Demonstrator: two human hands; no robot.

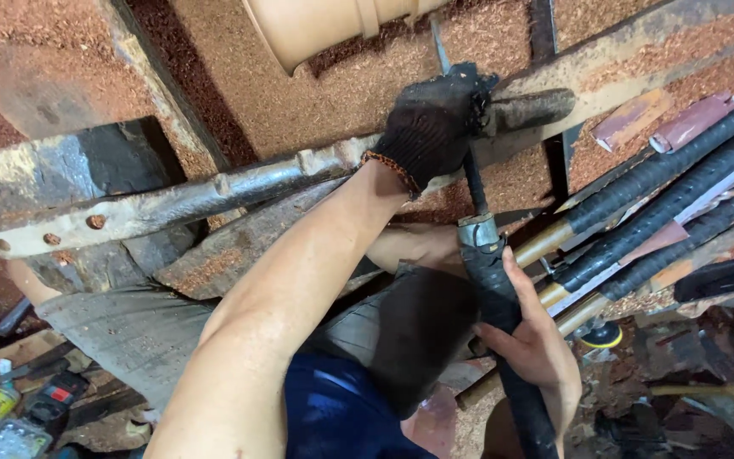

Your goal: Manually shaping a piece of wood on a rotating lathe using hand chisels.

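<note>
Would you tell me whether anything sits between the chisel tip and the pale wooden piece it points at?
Nothing visible does. The chisel runs from the right hand, under the gloved left hand on the metal rest, up to the wooden piece.

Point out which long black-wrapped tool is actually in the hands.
The upright turning tool: gloved left hand high, bare right hand low. The others lie untouched on the rack.

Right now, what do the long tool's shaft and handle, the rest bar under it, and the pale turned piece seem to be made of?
Long turning tool: dull grey steel shaft, metal ferrule, handle wrapped in black tape or rubber. Worn grey rest bar: metal, rust-spotted, with bolt holes. Pale cream turned piece: likely bare smooth wood, given reddish shavings around.
</note>
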